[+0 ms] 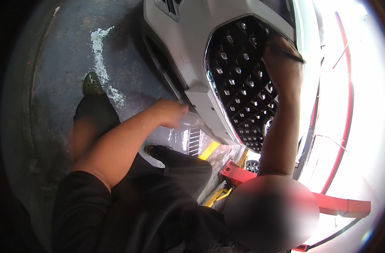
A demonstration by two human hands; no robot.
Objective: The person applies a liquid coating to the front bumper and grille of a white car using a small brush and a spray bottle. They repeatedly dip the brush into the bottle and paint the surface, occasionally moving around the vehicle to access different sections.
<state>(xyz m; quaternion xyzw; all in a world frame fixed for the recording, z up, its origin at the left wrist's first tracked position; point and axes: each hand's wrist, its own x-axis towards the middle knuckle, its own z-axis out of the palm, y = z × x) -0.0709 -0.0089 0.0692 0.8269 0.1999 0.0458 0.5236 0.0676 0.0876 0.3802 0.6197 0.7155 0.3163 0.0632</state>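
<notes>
In front of me is the white front of a car (pixel 175 36) with a black grille (pixel 239 86) dotted with small bright studs. My right hand (pixel 282 63) is closed at the upper right part of the grille. A thin dark handle-like piece (pixel 297 58) sticks out of it; whatever its other end is, the hand and the dark grille hide it. Lower, beside the bumper (pixel 207 107), my left hand (pixel 170 113) is closed around a clear, see-through container (pixel 191 120), blurred, whose exact kind I cannot make out.
Red lift arms (pixel 239 173) and yellow metal parts (pixel 220 196) stand by the car's lower end. A slotted drain grate (pixel 194 141) lies in the grey floor (pixel 129 50), which has worn white paint. My feet in dark shoes (pixel 91 84) are on the floor.
</notes>
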